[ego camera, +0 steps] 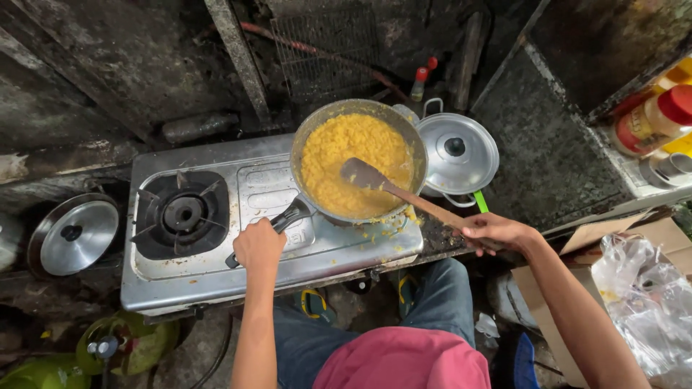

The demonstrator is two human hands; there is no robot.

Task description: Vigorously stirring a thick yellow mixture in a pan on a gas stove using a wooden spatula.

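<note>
Near the middle of the frame a round metal pan sits on the right side of a two-burner steel stove. It is filled nearly to the rim with a crumbly, bright yellow mash, grainy and moist-looking. The pan's black handle sticks out toward lower left, and the left hand is wrapped around its outer end, fingers curled tight, so only the stretch nearest the pan shows.

The right hand, at right of centre, grips the far end of a wooden spatula, fingers closed over the shaft. The long, smooth brown handle runs up and left from the fist, and its flat rounded blade lies in the mash on the pan's right half. Yellow crumbs are scattered on the stove top just below the pan.

The left burner is bare, a black ring under a dark pan-support. The stove's sheet metal is dull and scuffed.

Touching the pan on its right is a shiny steel pot under a domed lid with a black knob. A second such lid lies at the left edge. A red-capped jar stands on a shelf upper right, and crumpled clear plastic bags sit lower right. The walls behind are sooty and rough.
</note>
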